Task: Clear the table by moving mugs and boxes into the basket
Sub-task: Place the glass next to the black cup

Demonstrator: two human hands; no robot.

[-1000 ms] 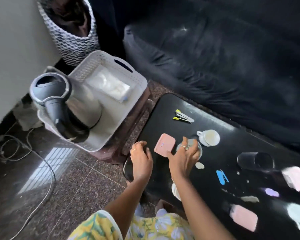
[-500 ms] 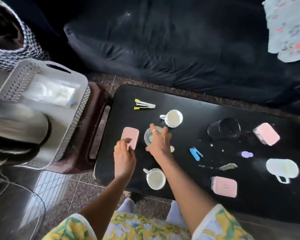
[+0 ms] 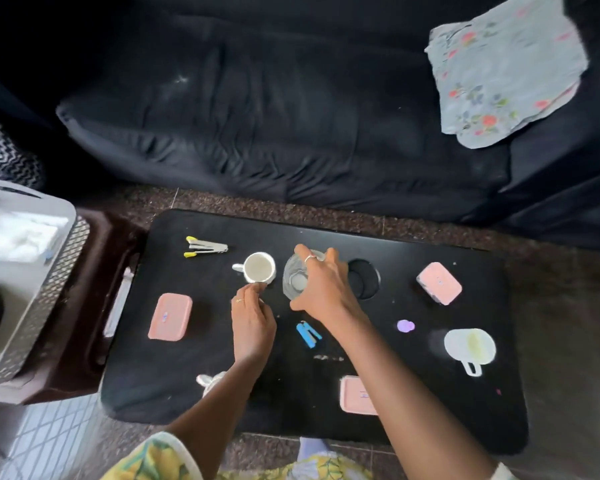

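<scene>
Dark sofa cushions are seen across the upper frame, and below them the black desk (image 3: 222,341) is spread with mugs and pink boxes. The white basket (image 3: 51,280) is set on a stool at the left edge. The right hand (image 3: 326,289) is held palm-down over the clear glass (image 3: 296,277) at frame centre. Its fingers (image 3: 307,258) are curled over the far rim and the thumb is set against the near side, so the glass is gripped from above. The left hand (image 3: 253,318) is reached forward beside it, with its fingertips (image 3: 257,288) laid against the near wall of the white mug (image 3: 258,267). Whether that mug is pinched cannot be told. Both vessels are best lifted straight up before being carried left, so that the yellow stapler (image 3: 205,247) and the pink box (image 3: 170,317) are cleared, and the glass is best kept level.
</scene>
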